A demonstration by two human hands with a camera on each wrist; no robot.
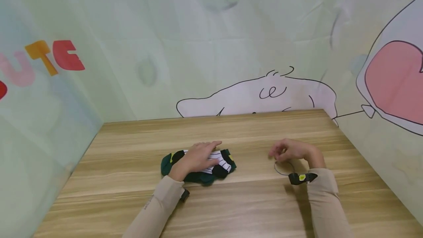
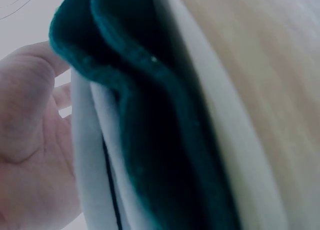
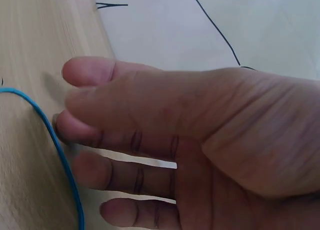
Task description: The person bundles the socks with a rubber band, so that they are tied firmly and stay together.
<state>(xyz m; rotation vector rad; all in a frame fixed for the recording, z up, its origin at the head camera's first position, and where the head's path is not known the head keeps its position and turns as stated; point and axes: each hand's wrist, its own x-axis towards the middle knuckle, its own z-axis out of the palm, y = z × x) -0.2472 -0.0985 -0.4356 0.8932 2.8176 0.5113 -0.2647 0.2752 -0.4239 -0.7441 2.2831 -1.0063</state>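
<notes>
In the head view, several socks lie together at the table's left middle: a white sock with thin dark stripes and black patches, on top of dark green socks. My left hand rests across them with its fingers extended and the thumb apart. Close up in the left wrist view, folds of green sock and white fabric stand beside the left hand. Over the table to the right, my right hand hovers, fingers loosely bent. In the right wrist view, nothing sits between the right hand's fingers.
A thin blue cord loops close to the right hand, near the black wrist device. The wood-grain table meets a printed cloth backdrop at its back and sides.
</notes>
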